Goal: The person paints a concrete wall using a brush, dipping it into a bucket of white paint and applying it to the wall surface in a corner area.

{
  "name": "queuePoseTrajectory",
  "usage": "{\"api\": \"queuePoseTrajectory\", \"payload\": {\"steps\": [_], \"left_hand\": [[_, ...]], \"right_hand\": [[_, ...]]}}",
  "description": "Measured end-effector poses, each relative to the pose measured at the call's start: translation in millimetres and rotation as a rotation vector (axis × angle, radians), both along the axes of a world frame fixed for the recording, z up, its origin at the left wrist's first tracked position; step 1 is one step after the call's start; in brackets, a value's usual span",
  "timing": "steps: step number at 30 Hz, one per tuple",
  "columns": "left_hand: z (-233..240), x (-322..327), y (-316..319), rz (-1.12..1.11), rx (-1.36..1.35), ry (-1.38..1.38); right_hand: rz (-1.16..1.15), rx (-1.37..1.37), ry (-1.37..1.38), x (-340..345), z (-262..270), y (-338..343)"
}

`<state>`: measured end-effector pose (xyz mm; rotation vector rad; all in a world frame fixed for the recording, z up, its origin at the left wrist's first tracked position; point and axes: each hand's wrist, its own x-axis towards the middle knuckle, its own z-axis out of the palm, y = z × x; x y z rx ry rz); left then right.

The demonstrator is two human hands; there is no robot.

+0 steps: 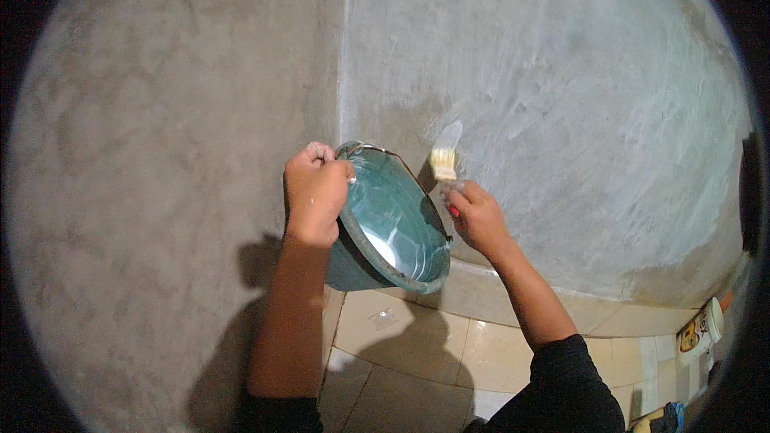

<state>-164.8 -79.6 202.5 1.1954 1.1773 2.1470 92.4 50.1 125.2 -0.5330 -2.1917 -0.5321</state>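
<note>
My left hand [316,192] grips the rim of a green plastic bucket [391,204], which is tilted so that its mouth faces me. A little white paint [378,246] lies low inside it, with white streaks on the inner wall. In my right hand [478,216] is a paintbrush [444,162] with pale bristles and a reddish handle mostly covered by my fingers. Its bristles point up at the grey wall [571,102], at the lower end of a fresh whitish stroke [448,132]. Thin white coating covers much of this wall, while a patch near the corner looks bare.
An uncoated grey cement wall [150,132] meets the coated one at a corner on the left. Below is a tiled floor [499,349] with a small clear plastic scrap [383,317]. A white tub [698,331] bearing writing stands far right, with a blue item [677,415] nearer.
</note>
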Motion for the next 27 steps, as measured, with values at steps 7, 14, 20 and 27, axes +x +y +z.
{"api": "queuePoseTrajectory", "payload": {"steps": [7,14,20,27], "left_hand": [[47,-1,-10,-0.068,-0.241,0.068],[28,-5,23,-0.123,-0.484,0.029],[8,-24,32,-0.034,-0.665,0.066],[-64,-39,50,-0.057,-0.778,-0.017]], "right_hand": [[0.198,-0.117,0.248,11,96,-5],[-0.01,0.022,-0.034,-26,158,-2],[0.023,-0.469,-0.301,-51,153,23],[0.048,-0.028,-0.016,-47,148,32]]}}
